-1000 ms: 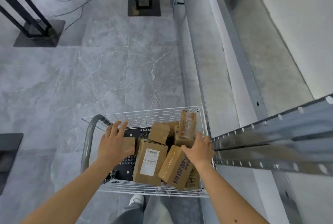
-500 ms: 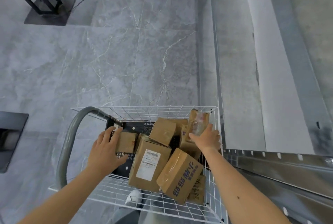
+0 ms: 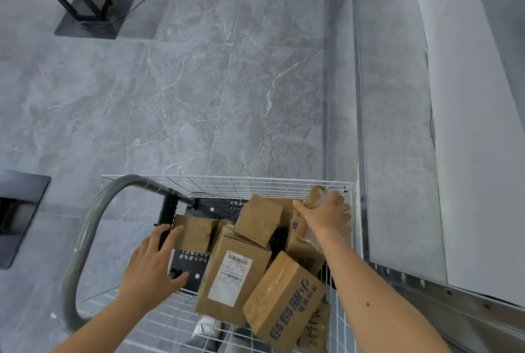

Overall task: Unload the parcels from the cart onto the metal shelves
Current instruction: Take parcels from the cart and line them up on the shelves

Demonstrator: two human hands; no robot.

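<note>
There is one view, from a wide-angle camera worn on the head. It looks steeply down and a little forward from standing height. The cart and its parcels lie close below and fill the lower middle of the frame. Both forearms enter from the bottom edge, with the left hand left of centre and the right hand right of centre. A shoe shows through the mesh at the bottom edge, almost straight beneath the lens. The floor takes the upper and left frame. The shelf runs down the right side, its lines bowed by the lens.
</note>
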